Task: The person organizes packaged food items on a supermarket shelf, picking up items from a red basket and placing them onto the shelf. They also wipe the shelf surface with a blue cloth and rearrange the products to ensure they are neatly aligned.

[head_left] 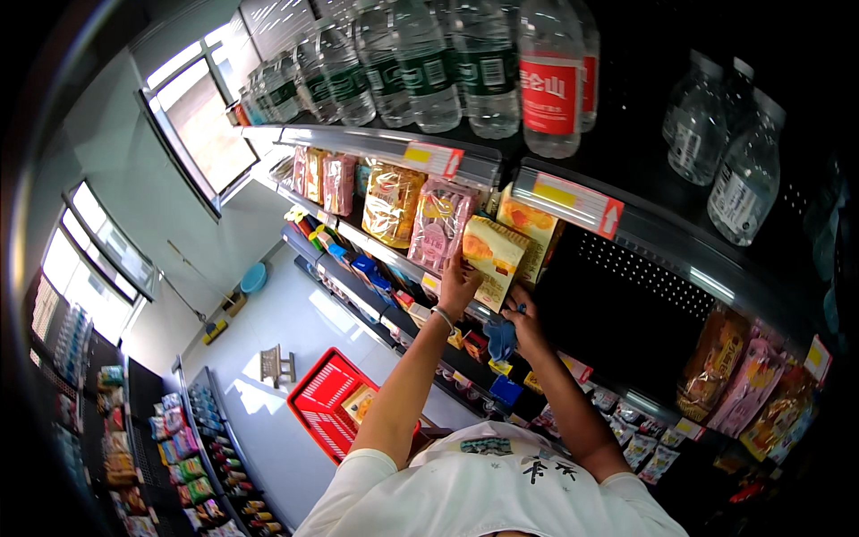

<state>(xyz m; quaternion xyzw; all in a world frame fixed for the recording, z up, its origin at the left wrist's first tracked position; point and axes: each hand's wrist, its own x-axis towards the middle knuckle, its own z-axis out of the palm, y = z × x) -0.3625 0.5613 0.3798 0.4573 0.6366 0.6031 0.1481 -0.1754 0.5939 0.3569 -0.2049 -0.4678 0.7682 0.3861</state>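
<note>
In front of a shelf, my left hand [457, 285] grips the left edge of a pale yellow snack box [494, 252] with food pictured on its front. My right hand [523, 313] is at the box's lower right corner, fingers curled round a crumpled blue cloth [502, 340] that hangs below. Directly behind the held box, a similar yellow box [530, 224] stands on the shelf. Beside my left hand is a pink snack bag [440, 219], with a golden bag [391, 204] farther left.
Water bottles [420, 67] line the shelf above, over a price rail [573, 204]. A red shopping basket [315, 394] with a box inside stands on the floor at lower left, near a small stool [276, 365]. Bagged bread [713, 362] sits on the right of the shelf.
</note>
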